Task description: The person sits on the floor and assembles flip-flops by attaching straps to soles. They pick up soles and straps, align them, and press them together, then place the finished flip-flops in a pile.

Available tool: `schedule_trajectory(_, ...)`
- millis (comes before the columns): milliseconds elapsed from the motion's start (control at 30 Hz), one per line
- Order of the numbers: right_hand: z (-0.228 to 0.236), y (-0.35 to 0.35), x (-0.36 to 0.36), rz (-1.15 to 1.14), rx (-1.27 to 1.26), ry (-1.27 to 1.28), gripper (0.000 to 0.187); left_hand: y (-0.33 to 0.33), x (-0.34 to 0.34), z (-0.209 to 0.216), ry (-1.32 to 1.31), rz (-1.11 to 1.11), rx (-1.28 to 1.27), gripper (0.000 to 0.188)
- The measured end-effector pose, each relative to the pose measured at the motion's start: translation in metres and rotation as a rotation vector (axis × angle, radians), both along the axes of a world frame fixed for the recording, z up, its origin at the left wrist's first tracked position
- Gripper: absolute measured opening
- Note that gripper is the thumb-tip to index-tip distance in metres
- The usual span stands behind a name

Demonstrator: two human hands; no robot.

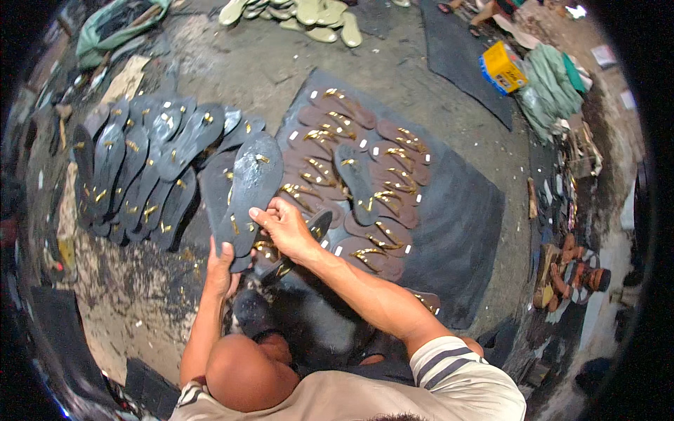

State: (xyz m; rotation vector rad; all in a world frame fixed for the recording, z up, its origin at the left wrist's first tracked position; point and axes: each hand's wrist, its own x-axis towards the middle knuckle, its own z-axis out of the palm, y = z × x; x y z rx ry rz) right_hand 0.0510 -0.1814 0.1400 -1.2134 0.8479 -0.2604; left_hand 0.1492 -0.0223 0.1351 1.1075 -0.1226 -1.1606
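A black sandal sole (258,165) with gold strap ends showing on its face is held up in front of me. My right hand (286,230) pinches its edge near the narrow middle, thumb on top. My left hand (223,270) is closed around the heel end, its thumb lying on the surface. Another dark sole (217,184) shows behind the held one; whether my left hand grips it too, I cannot tell. Below my right wrist, a dark curved piece (320,224) is partly hidden.
Left lies a spread of black soles (112,158). Brown sandals with gold straps (390,231) and a loose dark sole (354,184) rest on a dark mat (460,242). Pale green soles (319,14), a yellow box (503,68) and a green sack (551,91) are farther off.
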Motion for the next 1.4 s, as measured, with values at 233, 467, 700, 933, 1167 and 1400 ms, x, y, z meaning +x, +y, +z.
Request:
schedule_trajectory(233, -0.044, -0.089, 0.001, -0.312, -0.209, 0.091, 0.039, 0.0, 0.026, 0.008, -0.148, 0.079, 0.124, 0.053)
schedule_trajectory(467, -0.024, -0.108, -0.003, -0.151, -0.665, -0.003, 0.047, -0.03, 0.015, 0.064, -0.141, -0.156, 0.026, 0.056)
schedule_trajectory(700, 0.113, -0.12, -0.059, -0.03, -0.04, -0.29, 0.043, -0.071, -0.017, 0.084, -0.191, -0.473, -0.075, 0.072)
schedule_trajectory(933, 0.15, -0.136, -0.163, -0.159, -0.408, -0.204, 0.03, -0.15, -0.023, 0.114, -0.61, -0.669, -0.177, 0.101)
schedule_trajectory(1167, 0.128, -0.133, -0.271, -0.291, -0.531, -0.284, 0.029, -0.245, -0.147, 0.182, -0.874, -0.877, -0.086, 0.042)
schedule_trajectory(1400, 0.092, -0.084, -0.411, -0.464, -0.778, -0.215, 0.063, -0.302, -0.233, 0.123, -0.534, -0.684, 0.051, 0.049)
